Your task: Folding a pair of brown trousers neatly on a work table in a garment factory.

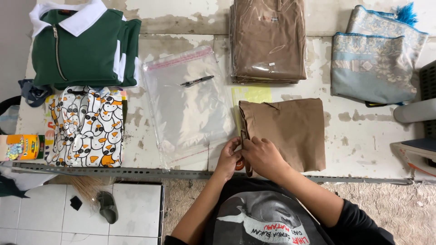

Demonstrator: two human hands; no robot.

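Observation:
A folded brown garment [290,131] lies on the worn white table [359,136] right in front of me. My right hand [262,156] presses on its near left corner. My left hand [228,156] pinches the same edge beside it, where something orange shows under the fingers. A stack of clear plastic bags [186,109] with a pink-red adhesive strip lies just left of the garment, a black pen [196,81] resting on top. A yellow sheet [252,94] peeks out under the garment's far edge.
A pile of bagged brown garments [269,41] sits at the back. A green zip jacket with a white collar [81,45] and a duck-print cloth [86,127] lie at left, a patterned blue-grey textile [374,59] at right. A small colourful box [20,147] sits at the left edge.

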